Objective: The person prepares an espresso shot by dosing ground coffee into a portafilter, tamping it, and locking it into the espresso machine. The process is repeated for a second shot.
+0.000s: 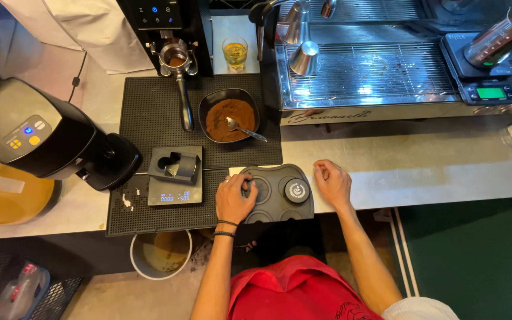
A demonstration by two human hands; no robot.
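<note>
My left hand (pixel 234 198) rests on the left side of a dark tamping station (pixel 280 204) at the counter's front edge, its fingers closed around a round tool (pixel 258 188) seated there. A second round black tamper (pixel 296 190) sits in the station just right of it. My right hand (pixel 332 183) lies on the counter beside the station's right edge, fingers loosely curled, holding nothing. Behind my left hand a small scale (pixel 175 188) carries a black holder (pixel 178 165).
A black bowl of ground coffee (pixel 228 118) with a spoon stands on the rubber mat (pixel 149 112). A portafilter (pixel 179 65) hangs in the grinder behind. An espresso machine (pixel 380 71) fills the back right; a black grinder (pixel 42 136) sits left. A bucket (pixel 161 253) stands below.
</note>
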